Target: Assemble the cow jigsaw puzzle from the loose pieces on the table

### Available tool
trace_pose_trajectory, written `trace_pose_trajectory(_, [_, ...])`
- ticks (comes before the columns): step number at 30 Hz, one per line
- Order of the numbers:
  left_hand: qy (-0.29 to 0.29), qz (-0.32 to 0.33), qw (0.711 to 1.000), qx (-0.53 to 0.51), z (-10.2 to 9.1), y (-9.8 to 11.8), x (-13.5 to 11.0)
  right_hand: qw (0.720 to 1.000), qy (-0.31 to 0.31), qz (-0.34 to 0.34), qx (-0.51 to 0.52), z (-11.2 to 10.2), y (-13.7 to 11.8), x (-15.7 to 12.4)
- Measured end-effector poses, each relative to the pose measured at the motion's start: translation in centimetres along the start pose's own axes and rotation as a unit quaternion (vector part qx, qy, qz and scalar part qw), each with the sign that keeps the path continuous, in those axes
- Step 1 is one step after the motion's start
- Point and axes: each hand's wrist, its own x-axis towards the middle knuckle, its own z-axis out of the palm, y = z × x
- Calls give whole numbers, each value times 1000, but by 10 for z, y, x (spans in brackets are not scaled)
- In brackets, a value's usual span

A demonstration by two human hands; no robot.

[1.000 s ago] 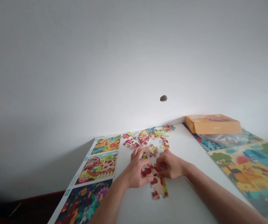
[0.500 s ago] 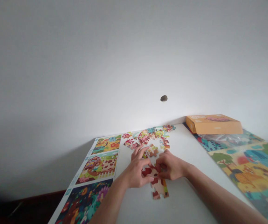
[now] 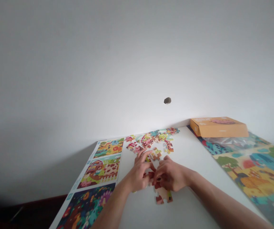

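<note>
Joined jigsaw puzzle pieces (image 3: 163, 194), cream with red-brown patches and a green edge, lie flat on the white table in front of me. My left hand (image 3: 140, 173) grips the left side of a patched piece (image 3: 148, 175) with thumb and index finger; its other fingers reach toward the loose pieces. My right hand (image 3: 171, 175) is closed, its fingertips pressed on the same patched pieces and touching close to my left fingers. Both hands cover much of the join. Just beyond them lies a tan and green puzzle piece (image 3: 156, 154).
Several loose puzzle pieces (image 3: 148, 140) are heaped toward the wall. A sheet of printed pictures (image 3: 101, 170) runs along the left. At right, an orange box (image 3: 222, 127) stands by a clear plastic bag (image 3: 229, 141) and a large animal picture (image 3: 260, 171).
My right hand has shifted left and over the patched pieces, covering more of them. My left thumb has drawn back slightly, while the other pieces stay put.
</note>
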Motion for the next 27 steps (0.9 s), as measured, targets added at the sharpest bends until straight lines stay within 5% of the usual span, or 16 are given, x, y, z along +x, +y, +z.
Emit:
trace_pose_trajectory(19, [33, 9, 999, 34, 1, -1, -1, 1000, -21, 1, -11, 2, -4, 4])
trace_pose_trajectory(27, [106, -40, 990, 90, 4, -7, 2, 997, 69, -10, -40, 2, -1, 3])
